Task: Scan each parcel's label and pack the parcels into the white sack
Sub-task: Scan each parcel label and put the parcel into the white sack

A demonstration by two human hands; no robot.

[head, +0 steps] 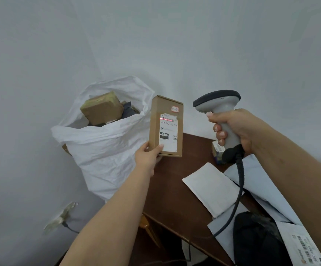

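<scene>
Scanner in my right grip lights box in left grip; sack part-filled, several parcels left on bench.

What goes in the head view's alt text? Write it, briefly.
Left hand holds a box upright while the right hand aims a scanner, its red line crossing the label. A sack beside the table already holds parcels.
</scene>
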